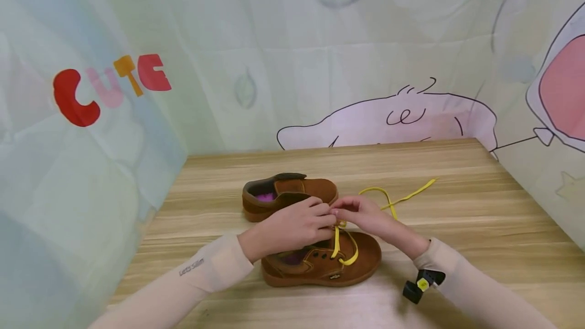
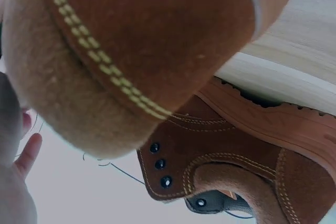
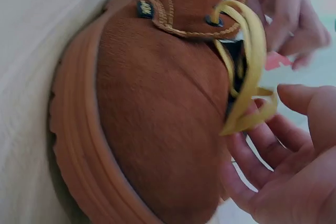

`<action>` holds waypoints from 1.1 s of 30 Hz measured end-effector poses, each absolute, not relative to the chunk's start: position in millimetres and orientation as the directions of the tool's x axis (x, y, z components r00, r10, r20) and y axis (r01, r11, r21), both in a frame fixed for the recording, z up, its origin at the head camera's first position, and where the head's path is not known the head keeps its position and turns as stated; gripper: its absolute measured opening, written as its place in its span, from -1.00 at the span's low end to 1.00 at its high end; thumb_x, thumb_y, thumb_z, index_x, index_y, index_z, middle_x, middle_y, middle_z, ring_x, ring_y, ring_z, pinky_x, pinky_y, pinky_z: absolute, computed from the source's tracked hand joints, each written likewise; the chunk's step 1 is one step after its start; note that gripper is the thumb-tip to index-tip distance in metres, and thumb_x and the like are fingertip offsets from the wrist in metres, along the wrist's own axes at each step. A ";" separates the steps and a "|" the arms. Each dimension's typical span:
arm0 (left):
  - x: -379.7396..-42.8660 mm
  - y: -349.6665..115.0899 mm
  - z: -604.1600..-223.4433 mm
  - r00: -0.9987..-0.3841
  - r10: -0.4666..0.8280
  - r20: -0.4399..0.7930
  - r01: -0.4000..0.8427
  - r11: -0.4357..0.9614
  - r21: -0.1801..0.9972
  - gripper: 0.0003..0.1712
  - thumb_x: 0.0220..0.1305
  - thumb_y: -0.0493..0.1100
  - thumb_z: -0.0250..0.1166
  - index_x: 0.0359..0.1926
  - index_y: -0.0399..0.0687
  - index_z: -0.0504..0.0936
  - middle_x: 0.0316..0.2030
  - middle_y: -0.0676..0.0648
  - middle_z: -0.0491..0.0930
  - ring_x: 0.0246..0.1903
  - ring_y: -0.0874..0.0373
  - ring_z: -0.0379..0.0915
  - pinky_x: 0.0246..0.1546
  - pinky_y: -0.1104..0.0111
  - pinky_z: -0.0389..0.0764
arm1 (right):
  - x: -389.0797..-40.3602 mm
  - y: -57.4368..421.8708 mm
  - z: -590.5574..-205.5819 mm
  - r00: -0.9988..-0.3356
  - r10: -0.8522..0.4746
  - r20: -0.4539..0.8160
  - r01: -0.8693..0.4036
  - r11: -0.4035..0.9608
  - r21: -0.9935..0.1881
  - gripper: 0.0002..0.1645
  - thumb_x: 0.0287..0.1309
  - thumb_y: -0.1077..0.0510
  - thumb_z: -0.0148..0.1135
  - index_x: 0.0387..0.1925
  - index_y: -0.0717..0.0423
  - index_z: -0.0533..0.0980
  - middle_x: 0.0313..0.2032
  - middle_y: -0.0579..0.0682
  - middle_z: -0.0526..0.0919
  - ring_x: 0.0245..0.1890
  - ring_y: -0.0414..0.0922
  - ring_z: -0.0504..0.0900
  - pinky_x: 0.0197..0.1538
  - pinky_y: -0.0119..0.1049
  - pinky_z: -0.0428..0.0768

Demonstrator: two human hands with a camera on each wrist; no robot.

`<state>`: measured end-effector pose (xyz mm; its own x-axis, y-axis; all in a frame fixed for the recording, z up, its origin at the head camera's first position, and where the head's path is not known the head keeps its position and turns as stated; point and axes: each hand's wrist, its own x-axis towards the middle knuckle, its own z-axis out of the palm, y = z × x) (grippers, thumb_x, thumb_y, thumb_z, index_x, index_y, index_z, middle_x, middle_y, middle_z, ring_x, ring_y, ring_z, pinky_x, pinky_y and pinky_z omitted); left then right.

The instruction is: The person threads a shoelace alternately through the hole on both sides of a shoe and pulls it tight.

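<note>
Two brown suede shoes lie side by side, toes to the right in the head view. Yellow shoelace (image 1: 336, 242) runs through eyelets toward the toe of the nearer shoe (image 1: 315, 273). Over that shoe's opening, my left hand (image 1: 292, 225) has bent fingers; what lies under its fingertips is hidden. My right hand (image 1: 367, 216) meets the left fingertips above the laces. In the right wrist view, the right hand's fingers (image 3: 265, 142) are relaxed beside a lace loop (image 3: 254, 51), thumb held apart. Behind stands the farther shoe (image 1: 320, 189), no lace visible in its flaps.
A long loose length of the yellow lace (image 1: 413, 194) trails across the wooden tabletop (image 1: 457, 166) to the right. Printed fabric (image 1: 256, 39) encloses the table at the back and both sides. A black wrist strap device (image 1: 422, 285) hangs below the right sleeve.
</note>
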<state>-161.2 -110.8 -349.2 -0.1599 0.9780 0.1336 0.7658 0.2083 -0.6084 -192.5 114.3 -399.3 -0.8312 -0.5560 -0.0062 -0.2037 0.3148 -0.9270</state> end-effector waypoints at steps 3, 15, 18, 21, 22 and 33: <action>-155.9 -115.9 -346.4 -0.160 0.976 0.144 0.784 0.215 -0.582 -0.85 0.40 -0.12 0.15 -0.13 0.22 0.62 -0.21 0.21 0.61 -0.13 0.24 0.47 0.03 0.37 0.47 | -193.9 118.5 -398.2 -0.793 -0.609 0.020 -0.228 0.266 -0.937 -0.68 0.32 0.10 0.23 -0.03 0.24 0.60 -0.23 0.13 0.72 -0.20 -0.17 0.67 0.00 -0.36 0.62; -148.5 -124.3 -349.8 -0.326 0.909 0.261 0.888 0.389 -0.247 -0.88 0.12 -0.16 0.43 -0.27 0.11 0.76 -0.37 0.23 0.73 -0.33 0.33 0.48 -0.28 0.56 0.54 | -190.9 123.0 -376.0 -0.823 -0.566 -0.045 -0.054 0.157 -0.986 -0.58 0.32 0.10 0.22 0.06 0.35 0.53 -0.35 -0.20 0.76 -0.19 -0.17 0.72 0.25 -0.07 0.49; -148.7 -122.6 -352.2 -0.364 0.883 0.295 0.884 0.428 -0.189 -0.93 0.15 -0.16 0.44 -0.30 0.10 0.79 -0.39 0.23 0.74 -0.33 0.34 0.52 -0.25 0.57 0.56 | -187.1 120.8 -371.5 -0.818 -0.573 -0.056 -0.033 0.145 -0.989 -0.59 0.33 0.13 0.20 0.06 0.36 0.53 -0.31 -0.17 0.78 -0.18 -0.16 0.74 0.19 -0.04 0.58; -146.1 -123.1 -351.3 -0.403 0.859 0.316 0.874 0.463 -0.144 -0.95 0.21 -0.17 0.41 -0.33 0.08 0.79 -0.40 0.23 0.74 -0.36 0.33 0.51 -0.27 0.56 0.55 | -183.6 116.8 -370.2 -0.816 -0.574 -0.070 -0.020 0.148 -0.989 -0.59 0.33 0.16 0.19 0.07 0.41 0.51 -0.30 -0.13 0.79 -0.22 -0.16 0.75 0.05 -0.10 0.67; -144.5 -124.1 -350.1 -0.422 0.849 0.319 0.868 0.479 -0.129 -0.95 0.21 -0.17 0.41 -0.32 0.08 0.79 -0.39 0.22 0.74 -0.37 0.33 0.51 -0.28 0.56 0.55 | -182.6 115.4 -370.0 -0.819 -0.569 -0.079 -0.013 0.155 -0.988 -0.60 0.33 0.17 0.19 0.06 0.40 0.52 -0.31 -0.13 0.79 -0.24 -0.17 0.75 0.00 -0.15 0.68; -119.0 -156.5 -333.6 -0.638 0.706 0.308 0.696 0.700 -0.161 -0.80 0.15 -0.26 0.41 -0.55 0.08 0.68 -0.57 0.15 0.65 -0.51 0.25 0.41 -0.44 0.46 0.50 | -179.0 109.2 -370.1 -0.768 -0.626 -0.135 0.058 0.142 -0.988 -0.60 0.31 0.27 0.13 0.10 0.46 0.46 -0.29 -0.05 0.79 -0.36 -0.21 0.69 -0.26 -0.39 0.61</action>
